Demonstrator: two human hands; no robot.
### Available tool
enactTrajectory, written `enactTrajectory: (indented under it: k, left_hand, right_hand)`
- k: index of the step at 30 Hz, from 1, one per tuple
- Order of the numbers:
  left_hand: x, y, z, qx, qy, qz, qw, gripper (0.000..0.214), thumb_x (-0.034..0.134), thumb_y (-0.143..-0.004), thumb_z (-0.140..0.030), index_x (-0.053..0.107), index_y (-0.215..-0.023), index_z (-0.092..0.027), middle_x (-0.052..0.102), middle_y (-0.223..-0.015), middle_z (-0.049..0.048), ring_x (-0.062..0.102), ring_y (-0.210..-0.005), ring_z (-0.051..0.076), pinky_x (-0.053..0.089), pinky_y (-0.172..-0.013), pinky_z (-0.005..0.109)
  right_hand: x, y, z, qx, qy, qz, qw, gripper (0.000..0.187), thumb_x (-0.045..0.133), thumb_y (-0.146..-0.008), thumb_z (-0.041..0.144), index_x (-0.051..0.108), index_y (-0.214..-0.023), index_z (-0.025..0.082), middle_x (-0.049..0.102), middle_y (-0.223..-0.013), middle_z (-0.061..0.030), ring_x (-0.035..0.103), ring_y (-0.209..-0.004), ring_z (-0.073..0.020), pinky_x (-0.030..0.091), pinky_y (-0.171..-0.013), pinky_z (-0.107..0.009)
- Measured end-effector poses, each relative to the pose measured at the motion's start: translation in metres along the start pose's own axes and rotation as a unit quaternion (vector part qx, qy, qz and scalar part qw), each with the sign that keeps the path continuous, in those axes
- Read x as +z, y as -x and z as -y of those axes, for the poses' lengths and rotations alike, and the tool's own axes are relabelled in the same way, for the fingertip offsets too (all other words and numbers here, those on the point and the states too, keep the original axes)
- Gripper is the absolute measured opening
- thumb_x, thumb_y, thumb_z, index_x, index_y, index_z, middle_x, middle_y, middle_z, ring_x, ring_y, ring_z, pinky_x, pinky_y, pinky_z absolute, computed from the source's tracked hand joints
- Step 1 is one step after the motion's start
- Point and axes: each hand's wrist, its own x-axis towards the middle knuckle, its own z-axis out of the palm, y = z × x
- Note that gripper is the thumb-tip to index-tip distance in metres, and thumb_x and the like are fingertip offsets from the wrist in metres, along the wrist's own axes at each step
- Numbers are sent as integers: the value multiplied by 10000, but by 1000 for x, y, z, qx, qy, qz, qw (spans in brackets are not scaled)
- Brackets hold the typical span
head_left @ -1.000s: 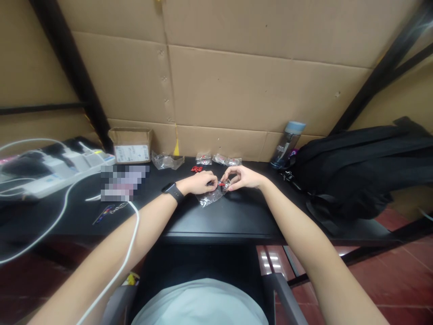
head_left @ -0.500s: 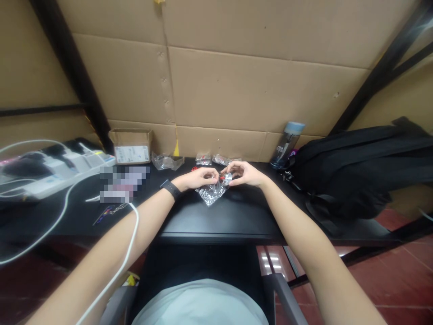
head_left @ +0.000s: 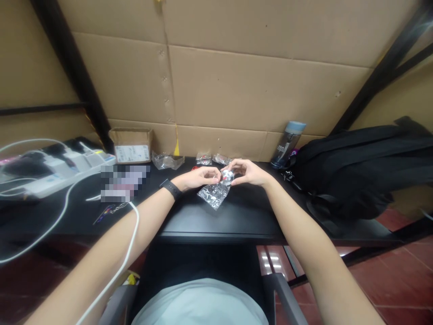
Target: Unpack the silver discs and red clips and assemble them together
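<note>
Between my hands is a small round silvery part (head_left: 227,178) with a red spot; its exact kind is too small to make out. My right hand (head_left: 244,172) grips its right edge between thumb and fingers. Pinched closed, my left hand (head_left: 207,177) meets the part's left side; what its fingertips hold is partly hidden. A crinkled clear plastic bag (head_left: 214,195) lies just below the part and my left fingers, over the black table (head_left: 216,223). Small clear packets (head_left: 203,159) with red bits lie behind my hands.
A small cardboard box (head_left: 131,146) and a crumpled plastic bag (head_left: 167,161) stand at the back left. Further left are a white power strip (head_left: 67,175) and a white cable (head_left: 130,243) crossing my left forearm. A water bottle (head_left: 287,145) and black backpack (head_left: 365,167) are at right.
The silvery part has turned so its round face shows more towards me. The plastic bag has shifted slightly down and to the right.
</note>
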Motion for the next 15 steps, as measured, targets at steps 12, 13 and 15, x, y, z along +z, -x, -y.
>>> enactTrajectory:
  k: [12,13,15]
  left_hand:
    - [6,-4,3,24,18,-30,999,288,776,-850,-388,632,-963,-165,720,-908,56,668,-831,162,454,-789,291]
    - [7,-5,2,28,12,-38,999,288,779,-847,-387,638,-960,-162,722,-895,57,668,-823,160,455,-783,288]
    - [9,-6,1,37,3,-55,998,289,791,-835,-381,652,-947,-153,727,-881,62,673,-814,158,464,-778,285]
  right_hand:
    - [1,-1,-3,-4,14,0,1000,515,939,-605,271,689,-1047,190,733,-1101,-66,691,-1078,-244,537,-989,-434]
    - [1,-1,-2,-4,18,1,1000,525,937,-610,274,692,-1066,190,736,-1093,-65,692,-1078,-245,535,-992,-435]
    - [1,-1,-1,-3,24,5,1000,552,930,-624,284,695,-1115,190,743,-1105,-73,694,-1086,-250,531,-997,-438]
